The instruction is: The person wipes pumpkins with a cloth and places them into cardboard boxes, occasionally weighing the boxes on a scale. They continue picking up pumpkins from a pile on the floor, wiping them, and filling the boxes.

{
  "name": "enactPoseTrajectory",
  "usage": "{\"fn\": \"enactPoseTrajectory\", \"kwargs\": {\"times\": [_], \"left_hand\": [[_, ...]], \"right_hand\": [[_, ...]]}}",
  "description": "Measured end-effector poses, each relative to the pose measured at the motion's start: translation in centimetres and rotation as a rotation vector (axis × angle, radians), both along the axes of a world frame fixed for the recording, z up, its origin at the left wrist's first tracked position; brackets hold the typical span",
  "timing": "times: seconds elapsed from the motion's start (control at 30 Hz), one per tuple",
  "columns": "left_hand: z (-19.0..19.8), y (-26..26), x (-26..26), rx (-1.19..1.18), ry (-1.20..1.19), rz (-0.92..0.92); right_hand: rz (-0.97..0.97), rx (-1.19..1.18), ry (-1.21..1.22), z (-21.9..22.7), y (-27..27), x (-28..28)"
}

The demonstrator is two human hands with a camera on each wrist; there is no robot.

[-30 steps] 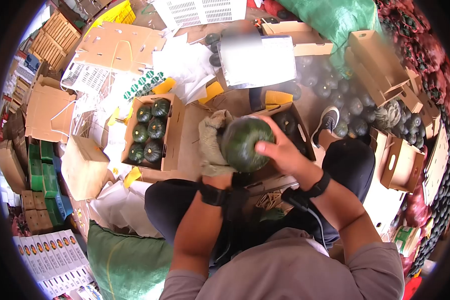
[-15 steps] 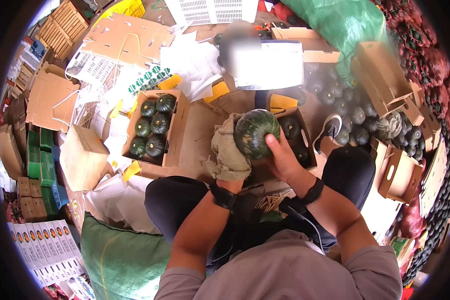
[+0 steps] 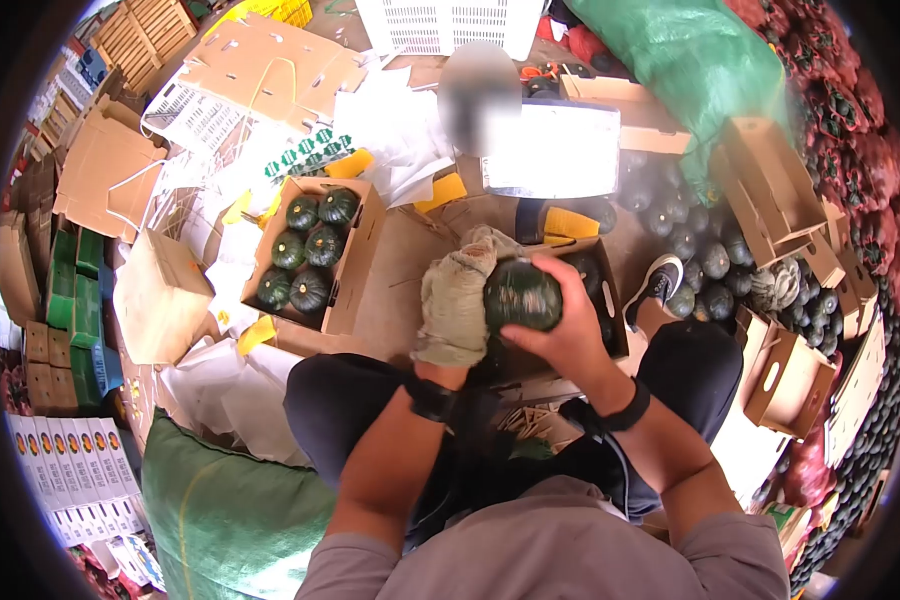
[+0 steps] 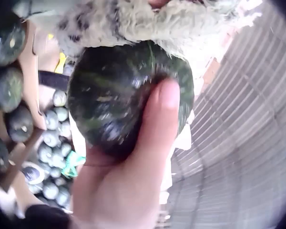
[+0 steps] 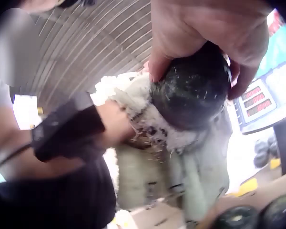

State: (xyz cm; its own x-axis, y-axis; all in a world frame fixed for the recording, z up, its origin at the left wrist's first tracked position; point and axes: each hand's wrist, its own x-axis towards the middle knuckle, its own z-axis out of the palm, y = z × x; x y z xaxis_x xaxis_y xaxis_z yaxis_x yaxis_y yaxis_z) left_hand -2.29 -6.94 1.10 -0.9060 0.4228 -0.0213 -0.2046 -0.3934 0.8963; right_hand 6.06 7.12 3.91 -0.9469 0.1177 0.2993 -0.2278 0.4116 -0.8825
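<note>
A dark green kabocha squash [image 3: 525, 296] is held up in front of the person's lap. The bare right hand [image 3: 578, 335] grips it, thumb on the near side and fingers around the far side; in the left wrist view its thumb presses near the dimpled end. A ragged greenish-grey cloth [image 3: 455, 305] covers most of the left hand [image 3: 438, 375], which holds the cloth against the squash's left side. The right wrist view has the cloth [image 5: 159, 121] bunched under the squash [image 5: 193, 93]. Below the hands, an open carton [image 3: 615, 300] holds more squashes, partly hidden.
Left of the hands, another carton [image 3: 355, 290] holds several squashes. A scale [image 5: 257, 105] with red digits stands ahead. Loose squashes [image 3: 715, 262] pile up at the right, near the shoe [image 3: 660, 280]. A green sack [image 3: 240, 500] lies at the lower left.
The squash has turned in the hands, now showing a smooth, shiny side. It sits lower, farther from the head camera. The cloth has moved along its left side. The head view has shifted slightly.
</note>
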Motion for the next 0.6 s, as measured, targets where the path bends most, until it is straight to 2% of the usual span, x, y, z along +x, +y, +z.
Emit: {"fn": "enactPoseTrajectory", "kwargs": {"times": [0.03, 0.07, 0.1, 0.13, 0.2, 0.23, 0.27, 0.33, 0.37, 0.47, 0.57, 0.6], "left_hand": [[0.8, -0.5, -0.3, 0.136, -0.171, -0.079], [-0.4, -0.3, -0.1, 0.051, -0.077, 0.037], [-1.8, 0.2, 0.1, -0.035, 0.017, 0.156], [-2.9, 0.7, 0.4, -0.093, 0.072, 0.224], [-0.7, 1.9, 1.7, -0.012, 0.029, 0.187], [-0.1, 2.4, 2.1, 0.119, -0.082, 0.142], [-0.4, 2.9, 1.9, 0.476, -0.447, 0.025], [-3.9, 3.1, 2.3, -0.152, 0.332, 0.121], [-4.7, 3.4, 2.5, -0.005, 0.155, 0.106], [-6.7, 2.0, 1.6, -0.475, 0.477, 0.114], [-7.1, 1.0, 0.3, -0.686, 0.739, 0.194], [-6.9, 0.8, -0.1, -0.719, 0.743, 0.195]], "right_hand": [[0.046, -0.031, 0.051, 0.7, -0.1, 0.5], [0.096, -0.062, 0.099, 1.0, -0.3, 0.8], [0.101, -0.352, 0.076, 1.0, -0.9, 0.7], [0.024, -0.492, 0.028, 0.7, -1.1, 0.3], [-0.146, -0.771, -0.061, -1.7, -1.1, -1.4], [-0.329, -0.441, -0.038, -4.9, 0.2, -2.4], [-0.312, -0.212, -0.014, -4.2, -0.1, -2.1], [-0.270, 0.243, 0.031, -2.5, -1.1, -1.2], [-0.251, 0.163, 0.006, -2.9, -0.8, -1.0], [-0.237, 0.040, -0.057, -2.9, -1.5, 0.2], [-0.178, 0.000, 0.037, -2.0, -1.9, 0.2], [-0.157, -0.005, 0.054, -1.7, -1.9, 0.3]]}}
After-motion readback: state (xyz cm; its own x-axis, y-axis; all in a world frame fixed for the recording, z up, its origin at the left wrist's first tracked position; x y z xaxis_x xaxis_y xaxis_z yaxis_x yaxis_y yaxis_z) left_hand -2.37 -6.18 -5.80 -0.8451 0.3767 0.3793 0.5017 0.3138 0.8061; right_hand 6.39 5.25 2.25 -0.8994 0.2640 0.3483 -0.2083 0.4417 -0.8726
